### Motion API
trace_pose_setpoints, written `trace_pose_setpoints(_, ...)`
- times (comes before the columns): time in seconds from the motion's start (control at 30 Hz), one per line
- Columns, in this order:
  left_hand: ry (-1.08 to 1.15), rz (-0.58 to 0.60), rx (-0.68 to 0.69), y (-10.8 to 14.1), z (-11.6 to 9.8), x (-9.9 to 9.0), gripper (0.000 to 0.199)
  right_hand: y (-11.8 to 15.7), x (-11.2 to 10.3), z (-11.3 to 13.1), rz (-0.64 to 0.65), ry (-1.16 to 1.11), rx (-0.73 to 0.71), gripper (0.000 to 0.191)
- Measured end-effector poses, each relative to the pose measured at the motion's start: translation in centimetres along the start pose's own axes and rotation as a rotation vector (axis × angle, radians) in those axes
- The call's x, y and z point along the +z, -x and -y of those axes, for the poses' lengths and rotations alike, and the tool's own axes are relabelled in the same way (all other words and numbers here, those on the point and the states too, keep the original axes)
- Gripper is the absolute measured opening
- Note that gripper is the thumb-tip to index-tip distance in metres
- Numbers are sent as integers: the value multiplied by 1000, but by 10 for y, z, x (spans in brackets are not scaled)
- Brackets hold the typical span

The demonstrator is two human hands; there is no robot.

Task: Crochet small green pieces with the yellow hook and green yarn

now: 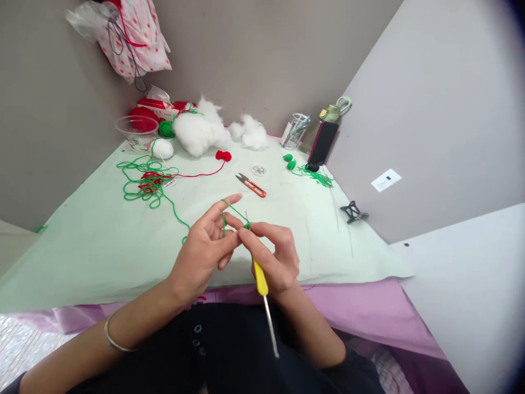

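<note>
My right hand point(275, 253) is closed around a crochet hook point(261, 280) with a yellow grip; one metal end points down toward my body and the other reaches up past my fingers. At its upper end sits a small piece of green crochet point(246, 225). My left hand point(211, 243) pinches that piece between thumb and a finger, its index finger stretched out. Green yarn point(234, 208) runs over the raised index finger to the hook and loops round another finger. From my left hand the strand trails back to a loose green tangle point(135, 189) on the table.
Orange thread snips point(255, 187) lie beyond my hands beside a small round clear case point(258, 170). White stuffing point(197, 134), a red yarn bundle point(223, 156) and a plastic tub point(137, 137) stand farther back. At right are green pieces point(288, 157), a phone point(323, 143) and a black clip-like stand point(353, 212).
</note>
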State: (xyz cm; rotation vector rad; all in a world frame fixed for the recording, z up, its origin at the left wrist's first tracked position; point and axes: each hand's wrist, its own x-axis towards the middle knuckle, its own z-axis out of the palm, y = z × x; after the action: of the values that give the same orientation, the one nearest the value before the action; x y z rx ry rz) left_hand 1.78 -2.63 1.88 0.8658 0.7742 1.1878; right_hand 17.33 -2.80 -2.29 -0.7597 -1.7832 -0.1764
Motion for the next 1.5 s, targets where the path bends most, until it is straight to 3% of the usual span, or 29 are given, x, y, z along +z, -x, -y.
trace_pose_setpoints(0.13,161,79,-184,-5,-6,-6,54,-8,-4,4,-117,-214,209,28)
trace_pose_setpoints(0.23,137,72,-132,-6,-10,-8,50,-16,-9,8,-186,-442,425,22)
trace_pose_setpoints(0.3,91,78,-100,-5,-10,-7,49,-20,-11,9,-172,-528,481,19)
trace_pose_setpoints(0.5,-30,24,20,-2,0,-2,52,-17,-5,8,-80,-438,496,20)
trace_pose_setpoints(0.6,32,29,-4,-2,3,-1,52,-9,-2,8,-76,-207,287,27)
trace_pose_setpoints(0.7,177,105,-164,-4,2,-2,42,-7,-2,6,-81,-76,146,32)
trace_pose_setpoints(0.77,244,123,-223,-7,0,-5,35,-9,-5,4,-119,-188,260,26)
trace_pose_setpoints(0.87,237,103,-175,-9,-3,-7,32,-16,-9,2,-166,-476,517,20)
trace_pose_setpoints(0.93,166,105,-130,-8,-3,-7,36,-19,-10,0,-125,-593,601,18)
trace_pose_setpoints(1.03,49,96,-57,-5,-1,-5,40,-20,-9,-1,-55,-636,649,17)
trace_pose_setpoints(1.2,-14,100,-23,-2,-2,-7,39,-21,-10,-4,-127,-789,720,17)
trace_pose_setpoints(1.5,-17,164,-29,0,-3,-10,51,-19,-10,-6,7,-772,651,16)
